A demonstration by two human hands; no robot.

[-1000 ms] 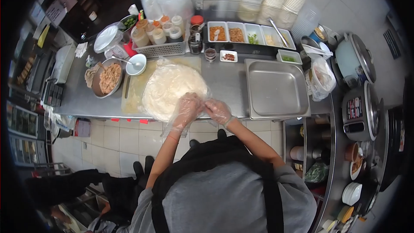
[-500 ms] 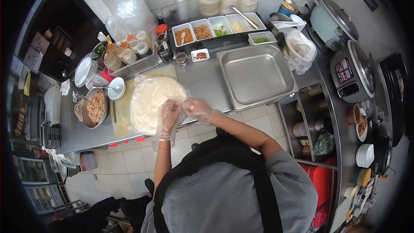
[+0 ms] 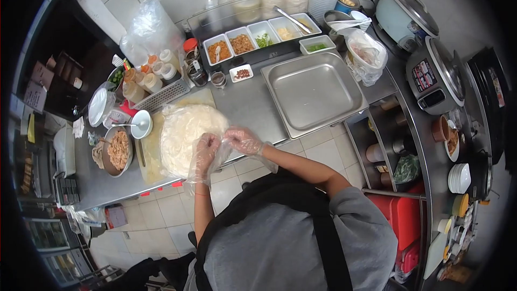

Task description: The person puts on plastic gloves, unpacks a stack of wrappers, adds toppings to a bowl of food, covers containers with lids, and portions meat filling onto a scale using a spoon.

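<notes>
A large pale dough mass (image 3: pixel 188 132) under clear plastic film lies on a yellowish cutting board (image 3: pixel 152 156). At its near right edge, my left hand (image 3: pixel 206 151) is closed with curled fingers, in a loose clear disposable glove. Just right of it, my right hand (image 3: pixel 245 141) is likewise gloved and closed, its fingertips turned toward the left. Thin clear plastic (image 3: pixel 222 153) hangs between the two hands. I cannot tell what either set of fingers grips.
Left of the board stand a bowl of minced meat (image 3: pixel 118 153) and a white bowl (image 3: pixel 141 124) with a spoon. Sauce bottles fill a basket (image 3: pixel 167 91) behind. A steel tray (image 3: pixel 272 89) lies right, below topping containers (image 3: pixel 242 43). Rice cookers (image 3: pixel 431 81) stand far right.
The view has shifted slightly, moving the counter left and up in the picture. Both hands stay closed beside the dough, and more clear plastic now shows between them.
</notes>
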